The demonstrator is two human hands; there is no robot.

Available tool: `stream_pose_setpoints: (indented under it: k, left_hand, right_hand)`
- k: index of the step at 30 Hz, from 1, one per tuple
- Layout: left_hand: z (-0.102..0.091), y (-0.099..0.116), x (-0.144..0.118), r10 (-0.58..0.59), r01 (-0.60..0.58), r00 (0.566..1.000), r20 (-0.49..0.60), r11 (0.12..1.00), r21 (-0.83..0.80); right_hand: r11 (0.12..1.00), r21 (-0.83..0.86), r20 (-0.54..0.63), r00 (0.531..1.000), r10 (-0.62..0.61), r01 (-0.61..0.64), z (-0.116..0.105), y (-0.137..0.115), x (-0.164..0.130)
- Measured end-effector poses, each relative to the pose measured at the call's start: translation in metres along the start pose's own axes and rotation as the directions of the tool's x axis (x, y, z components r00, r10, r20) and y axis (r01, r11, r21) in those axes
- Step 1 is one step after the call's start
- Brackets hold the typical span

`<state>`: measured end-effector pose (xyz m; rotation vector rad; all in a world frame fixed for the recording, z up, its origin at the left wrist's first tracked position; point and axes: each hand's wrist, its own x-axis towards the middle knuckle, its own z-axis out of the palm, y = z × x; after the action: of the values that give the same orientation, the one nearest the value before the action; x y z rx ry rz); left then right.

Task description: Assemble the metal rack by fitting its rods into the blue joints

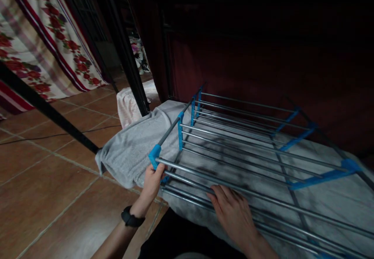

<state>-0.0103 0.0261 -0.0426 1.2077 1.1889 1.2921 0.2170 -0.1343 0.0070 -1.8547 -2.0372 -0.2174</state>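
A shoe rack point(233, 138) of grey metal tubes and blue plastic brackets lies on its side over grey cloth. My left hand point(153, 181) is closed at its near left corner, thumb up against the front tube just below a blue corner joint point(154, 153). Further right, my right hand point(232, 212) curls its fingers over a lower front tube point(189, 181); the fingertips are partly hidden behind the tubes. A black watch point(133, 217) sits on my left wrist.
Grey cloth point(131, 146) spreads beneath the rack and hangs toward the brown tiled floor point(58, 188). Black metal posts point(122, 44) stand at left, with a flowered curtain point(55, 36) beyond. A dark red panel point(248, 71) rises behind the rack. A thin cable point(58, 135) crosses the floor.
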Motion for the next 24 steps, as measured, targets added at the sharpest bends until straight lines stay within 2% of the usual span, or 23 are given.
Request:
stream_pose_setpoints:
  k: [12,17,24]
  left_hand:
    - [0.004,-0.006,0.001,-0.042,0.036,0.994,-0.096,0.997,-0.062]
    - [0.003,-0.004,0.001,-0.029,0.028,0.997,-0.079,1.000,-0.008]
    - [0.001,-0.004,0.002,0.004,-0.003,0.999,-0.040,1.000,0.027]
  right_hand:
    - [0.999,0.003,0.015,0.999,0.044,-0.044,0.012,-0.005,0.001]
    - [0.999,0.003,0.008,0.999,0.040,-0.040,0.012,-0.004,0.001]
    - [0.999,0.001,0.060,0.997,0.037,-0.037,0.007,-0.003,0.002]
